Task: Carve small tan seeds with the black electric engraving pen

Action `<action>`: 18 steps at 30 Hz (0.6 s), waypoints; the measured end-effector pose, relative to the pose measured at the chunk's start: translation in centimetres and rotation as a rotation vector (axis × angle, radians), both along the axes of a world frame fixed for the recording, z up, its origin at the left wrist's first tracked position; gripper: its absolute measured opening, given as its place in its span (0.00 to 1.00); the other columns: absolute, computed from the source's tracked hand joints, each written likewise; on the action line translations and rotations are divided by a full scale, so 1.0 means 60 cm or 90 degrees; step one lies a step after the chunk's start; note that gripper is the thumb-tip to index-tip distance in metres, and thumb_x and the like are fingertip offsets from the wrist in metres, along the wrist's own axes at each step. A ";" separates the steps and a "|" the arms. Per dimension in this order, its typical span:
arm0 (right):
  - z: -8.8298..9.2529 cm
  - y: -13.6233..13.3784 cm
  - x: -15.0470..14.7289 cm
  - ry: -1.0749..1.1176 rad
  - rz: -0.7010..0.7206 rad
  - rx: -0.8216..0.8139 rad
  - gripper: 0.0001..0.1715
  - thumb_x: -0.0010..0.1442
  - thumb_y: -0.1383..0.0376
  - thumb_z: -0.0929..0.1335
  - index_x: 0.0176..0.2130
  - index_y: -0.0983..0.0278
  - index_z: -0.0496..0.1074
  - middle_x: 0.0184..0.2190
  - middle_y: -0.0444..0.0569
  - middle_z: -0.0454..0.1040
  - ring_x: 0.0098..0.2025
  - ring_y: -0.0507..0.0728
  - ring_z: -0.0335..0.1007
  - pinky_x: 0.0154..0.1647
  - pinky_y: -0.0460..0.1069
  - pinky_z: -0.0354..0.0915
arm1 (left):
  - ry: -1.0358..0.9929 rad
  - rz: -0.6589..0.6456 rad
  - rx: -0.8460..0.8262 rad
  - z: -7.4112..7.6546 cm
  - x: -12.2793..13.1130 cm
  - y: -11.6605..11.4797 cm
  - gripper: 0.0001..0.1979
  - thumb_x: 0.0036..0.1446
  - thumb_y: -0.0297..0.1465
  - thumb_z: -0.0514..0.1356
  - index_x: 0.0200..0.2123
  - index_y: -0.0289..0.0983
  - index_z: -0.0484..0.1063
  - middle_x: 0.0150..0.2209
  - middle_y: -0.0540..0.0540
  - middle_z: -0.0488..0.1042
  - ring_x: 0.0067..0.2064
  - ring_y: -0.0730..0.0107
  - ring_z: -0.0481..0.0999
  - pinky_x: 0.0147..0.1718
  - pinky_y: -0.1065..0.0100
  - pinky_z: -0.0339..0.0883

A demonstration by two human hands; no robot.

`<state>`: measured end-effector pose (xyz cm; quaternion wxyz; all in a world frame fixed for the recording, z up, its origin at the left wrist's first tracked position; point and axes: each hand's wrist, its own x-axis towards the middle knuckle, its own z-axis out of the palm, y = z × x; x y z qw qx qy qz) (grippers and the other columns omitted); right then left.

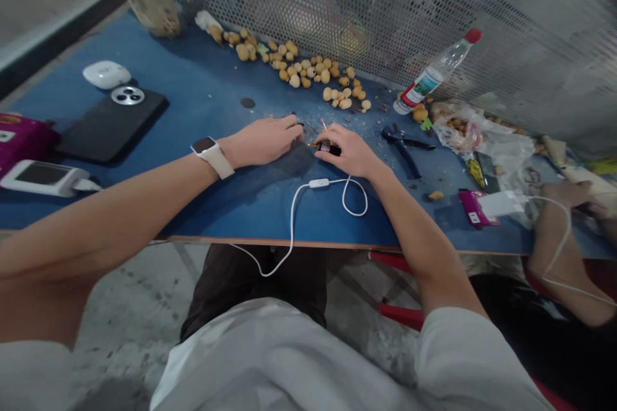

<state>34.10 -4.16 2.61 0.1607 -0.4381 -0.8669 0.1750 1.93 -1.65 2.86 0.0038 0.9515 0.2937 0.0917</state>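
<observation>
The right hand (349,151) sits at the middle of the blue table (207,93), its thumb and fingers bent around a small black piece (330,149). The left hand (263,141) is just to the left, fingers curled and tips close together — whether they pinch anything, I cannot tell. The black piece lies between the hands, on the right hand's side; its details are too small to read. A white cable (292,218) loops on the near side and runs over the near edge.

Tan lumps (308,70) lie in a row on the far side, with a dark disc (247,103) nearer, beyond the left hand. To the right are blue pliers (402,146) and, farther off, a tilted bottle (421,87). A phone (113,125) and a white case (106,74) lie to the left. At the far right — well apart — is a co-worker's hand (563,194).
</observation>
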 end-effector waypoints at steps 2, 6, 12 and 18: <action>-0.002 0.001 0.000 -0.005 -0.004 0.004 0.43 0.81 0.24 0.69 0.61 0.54 0.88 0.65 0.61 0.86 0.64 0.78 0.84 0.71 0.71 0.77 | -0.010 0.018 0.008 -0.005 0.014 0.002 0.22 0.87 0.26 0.54 0.71 0.33 0.84 0.66 0.27 0.84 0.50 0.46 0.89 0.50 0.54 0.78; -0.003 0.002 0.001 0.000 -0.006 0.008 0.39 0.81 0.28 0.70 0.62 0.55 0.88 0.65 0.61 0.87 0.64 0.78 0.84 0.72 0.72 0.77 | 0.002 0.032 0.002 -0.010 0.031 0.008 0.19 0.90 0.28 0.56 0.68 0.35 0.86 0.61 0.31 0.86 0.53 0.47 0.89 0.45 0.58 0.74; 0.000 0.000 0.001 -0.002 -0.007 0.007 0.30 0.80 0.37 0.73 0.61 0.55 0.88 0.65 0.61 0.88 0.65 0.78 0.84 0.72 0.72 0.77 | -0.004 0.039 -0.005 -0.005 0.020 0.007 0.15 0.91 0.28 0.58 0.59 0.37 0.88 0.57 0.34 0.88 0.56 0.46 0.90 0.47 0.57 0.76; 0.003 -0.003 0.001 -0.004 -0.010 0.001 0.28 0.80 0.39 0.74 0.62 0.54 0.88 0.66 0.60 0.87 0.64 0.77 0.84 0.71 0.72 0.78 | -0.001 0.036 -0.008 -0.006 0.010 0.002 0.18 0.94 0.31 0.53 0.64 0.35 0.84 0.59 0.32 0.87 0.53 0.45 0.90 0.54 0.55 0.79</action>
